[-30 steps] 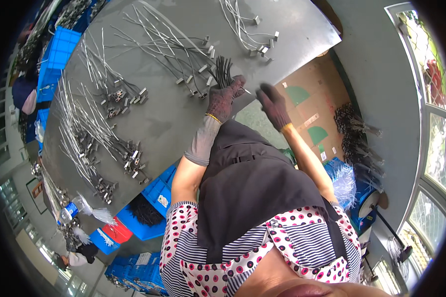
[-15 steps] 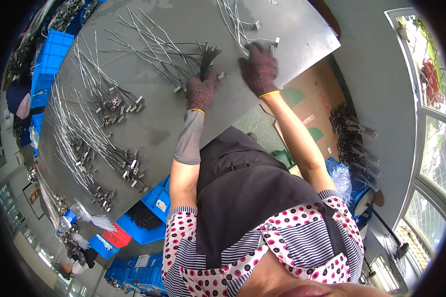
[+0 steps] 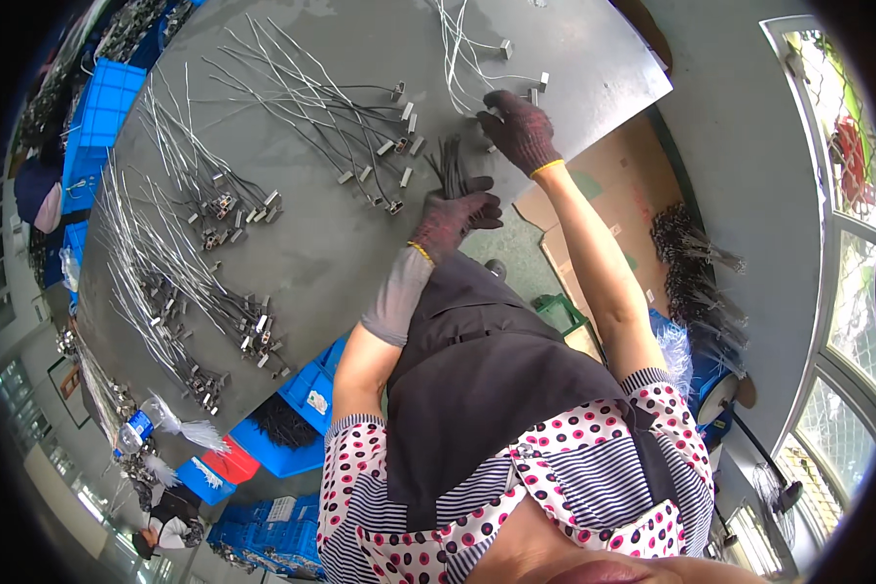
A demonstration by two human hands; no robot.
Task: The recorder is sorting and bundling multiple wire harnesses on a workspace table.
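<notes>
I wear dark knit gloves on both hands. My left hand (image 3: 455, 216) is closed around a bundle of short black ties (image 3: 449, 161) that sticks up from the fist, near the grey table's (image 3: 360, 253) front edge. My right hand (image 3: 518, 127) reaches further out and rests its fingers on a white wire harness (image 3: 467, 54) with small metal end blocks at the table's far right. Whether those fingers grip a wire is not clear. Between the hands lie more grey wire harnesses (image 3: 331, 107) with connectors.
Several bunches of wire harnesses (image 3: 180, 253) spread over the table's left half. Blue plastic crates (image 3: 102, 97) stand beyond the table and below its near edge. Cardboard (image 3: 613, 195) and bundles of dark cables (image 3: 696, 273) lie on the floor at right. Another person (image 3: 165, 521) sits lower left.
My right hand has reached out farther to the white harness at the table's far right. My left hand, still holding the black ties, has drawn back toward the table's edge.
</notes>
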